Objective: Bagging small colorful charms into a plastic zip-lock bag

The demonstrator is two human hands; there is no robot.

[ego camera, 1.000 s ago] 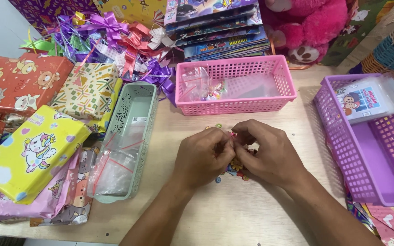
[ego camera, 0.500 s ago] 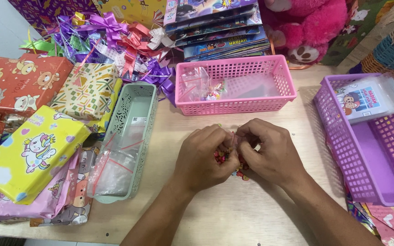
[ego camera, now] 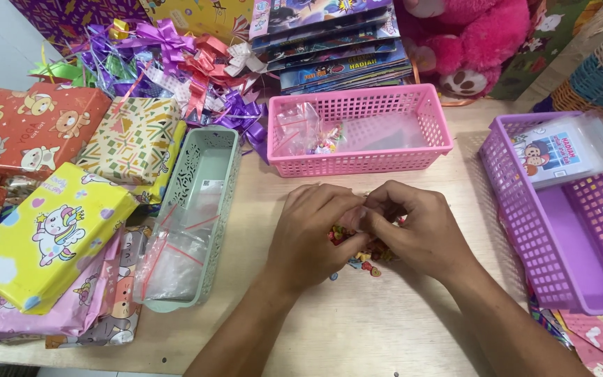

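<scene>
Near mid-bench, before the pink basket [ego camera: 361, 129]: left hand [ego camera: 312, 234] and right hand [ego camera: 423, 227] pinched narrow over small coloured beads [ego camera: 364, 255]; best kept low, fingertips gathering strays inward.

Our left hand [ego camera: 315, 234] and right hand [ego camera: 420, 230] cover most of the small colourful beads [ego camera: 368, 255], so we cannot tell what our fingertips pinch. The purple basket [ego camera: 525, 230] at the table's right edge is cut off.
</scene>
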